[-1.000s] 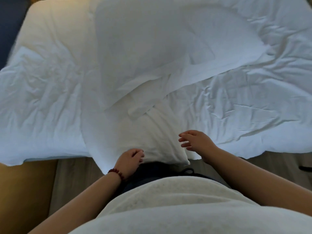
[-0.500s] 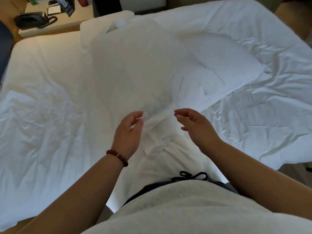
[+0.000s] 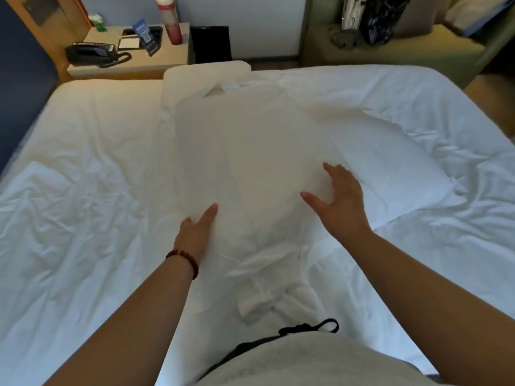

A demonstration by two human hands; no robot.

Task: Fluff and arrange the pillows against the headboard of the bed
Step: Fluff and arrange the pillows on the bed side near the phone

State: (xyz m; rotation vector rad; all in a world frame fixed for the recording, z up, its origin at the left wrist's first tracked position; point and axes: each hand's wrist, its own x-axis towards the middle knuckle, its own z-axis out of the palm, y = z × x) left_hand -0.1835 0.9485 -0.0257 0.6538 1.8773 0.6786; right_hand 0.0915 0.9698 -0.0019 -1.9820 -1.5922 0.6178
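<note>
A large white pillow lies lengthwise across the middle of the bed, its loose case end bunched near my waist. My left hand, with a bead bracelet at the wrist, rests flat against the pillow's near left side, fingers straight. My right hand is spread open on the pillow's near right side. A second white pillow lies under it to the right, angled. A third pillow sits at the far edge of the bed. The dark blue headboard runs along the left.
A bedside table beyond the bed holds a black phone, a red bottle and small items. A black bag stands beside it. Bags sit on a seat at the far right. Sheets are wrinkled.
Both hands have moved from the bed's near edge forward onto the big pillow and opened flat on it. My view has lifted, now showing the bedside table and far wall.
</note>
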